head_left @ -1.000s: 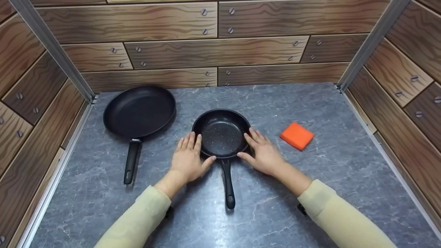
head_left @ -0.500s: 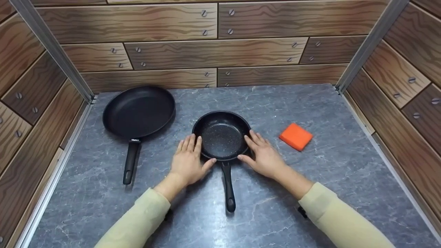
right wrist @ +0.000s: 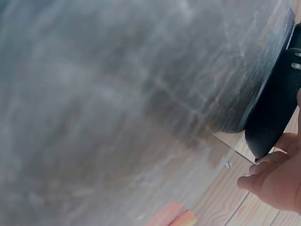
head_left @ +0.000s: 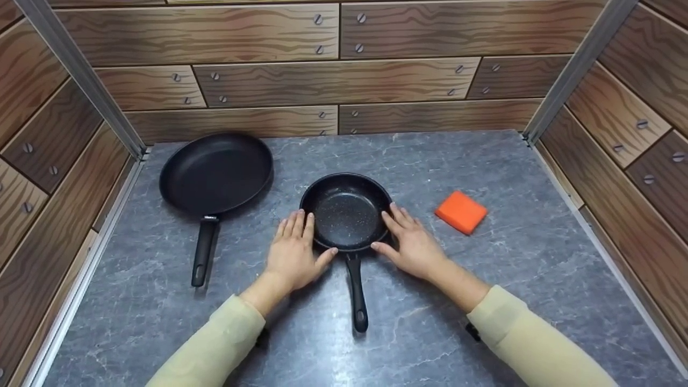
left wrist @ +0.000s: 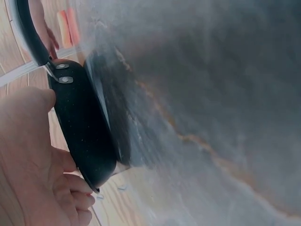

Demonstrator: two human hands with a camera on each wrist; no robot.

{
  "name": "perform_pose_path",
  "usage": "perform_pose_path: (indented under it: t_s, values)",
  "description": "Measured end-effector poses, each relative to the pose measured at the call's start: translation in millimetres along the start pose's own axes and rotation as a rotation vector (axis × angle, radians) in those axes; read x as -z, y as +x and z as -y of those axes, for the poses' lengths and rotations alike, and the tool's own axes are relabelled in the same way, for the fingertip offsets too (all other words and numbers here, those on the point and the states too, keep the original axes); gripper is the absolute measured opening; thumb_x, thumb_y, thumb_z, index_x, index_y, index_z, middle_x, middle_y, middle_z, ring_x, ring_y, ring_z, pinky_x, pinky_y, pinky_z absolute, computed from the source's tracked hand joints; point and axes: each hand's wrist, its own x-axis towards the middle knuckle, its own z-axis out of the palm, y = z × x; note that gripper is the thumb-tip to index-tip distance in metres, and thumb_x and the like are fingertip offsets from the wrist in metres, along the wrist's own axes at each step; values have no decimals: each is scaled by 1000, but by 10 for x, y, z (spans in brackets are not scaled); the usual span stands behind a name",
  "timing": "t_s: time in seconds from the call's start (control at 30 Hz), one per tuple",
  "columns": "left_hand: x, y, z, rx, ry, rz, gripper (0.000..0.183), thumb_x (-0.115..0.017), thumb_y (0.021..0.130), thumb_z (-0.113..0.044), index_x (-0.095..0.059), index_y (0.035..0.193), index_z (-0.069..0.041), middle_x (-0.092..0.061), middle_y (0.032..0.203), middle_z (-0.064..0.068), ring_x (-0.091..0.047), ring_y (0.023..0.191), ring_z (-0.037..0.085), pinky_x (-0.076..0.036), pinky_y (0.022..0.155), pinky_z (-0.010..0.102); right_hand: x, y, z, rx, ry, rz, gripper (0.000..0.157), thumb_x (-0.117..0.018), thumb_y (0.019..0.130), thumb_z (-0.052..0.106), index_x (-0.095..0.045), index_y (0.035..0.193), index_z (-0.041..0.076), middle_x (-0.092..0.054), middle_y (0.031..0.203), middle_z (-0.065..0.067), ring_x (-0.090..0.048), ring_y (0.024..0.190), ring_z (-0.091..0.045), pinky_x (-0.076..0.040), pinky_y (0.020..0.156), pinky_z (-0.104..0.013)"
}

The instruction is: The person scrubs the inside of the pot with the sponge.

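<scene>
A small black frying pan (head_left: 346,215) with a speckled inside lies at the middle of the table, its handle toward me. My left hand (head_left: 292,252) rests against its left side, thumb at the near rim. Against the right side lies my right hand (head_left: 413,244), its fingers likewise extended along the rim. In the left wrist view the outer wall of the small frying pan (left wrist: 84,127) shows beside the left hand (left wrist: 33,165). The right wrist view has the right hand (right wrist: 277,181) at the other side of the pan wall (right wrist: 270,108).
A larger black frying pan (head_left: 217,174) lies at the back left, handle toward me. On the right is an orange square sponge-like block (head_left: 461,212). Wood-patterned walls (head_left: 338,80) bound the grey marbled table (head_left: 419,344) at the back and both sides.
The small frying pan has slid slightly toward me, with both hands staying at its sides. Over the last half second hardly anything moves.
</scene>
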Motion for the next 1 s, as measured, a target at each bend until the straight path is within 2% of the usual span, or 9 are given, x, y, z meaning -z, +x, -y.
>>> perform_pose_path:
  t_s: [0.27, 0.53, 0.73, 0.87, 1.0]
  values:
    - [27, -47, -21, 31, -46, 16, 100, -34, 104, -75, -23, 167, 2, -19, 171, 30, -20, 159, 44, -16, 130, 55, -2, 2, 14, -4, 10, 5, 85, -62, 102, 61, -41, 163, 6, -27, 172, -17, -31, 155, -43, -28, 124, -62]
    - [157, -214, -171, 19, -190, -79, 95, -42, 105, -71, -27, 166, 1, -26, 168, 31, -25, 157, 44, -17, 130, 54, 13, -16, 20, -14, 3, 6, 86, -62, 102, 61, -39, 164, 6, -26, 172, -18, -30, 155, -44, -27, 124, -63]
    - [206, -407, -319, -7, -260, -128, 95, -45, 105, -69, -31, 164, 3, -34, 164, 32, -34, 152, 47, -24, 127, 56, 50, -20, -7, -9, 12, 21, 88, -59, 101, 65, -37, 166, 10, -25, 172, -19, -28, 155, -45, -26, 123, -66]
    - [223, -517, -425, -8, -349, -140, 94, -49, 104, -67, -33, 163, 4, -37, 162, 33, -38, 150, 47, -28, 126, 57, 131, -18, -75, -15, 25, 0, 89, -59, 101, 66, -36, 166, 11, -25, 172, -20, -28, 155, -46, -27, 122, -67]
    - [218, -598, -514, 8, -483, -131, 93, -53, 104, -66, -33, 163, 4, -40, 162, 28, -41, 149, 45, -30, 124, 57, 257, -21, -217, -39, 22, -27, 87, -61, 101, 63, -36, 166, 11, -23, 172, -20, -28, 155, -47, -27, 122, -67]
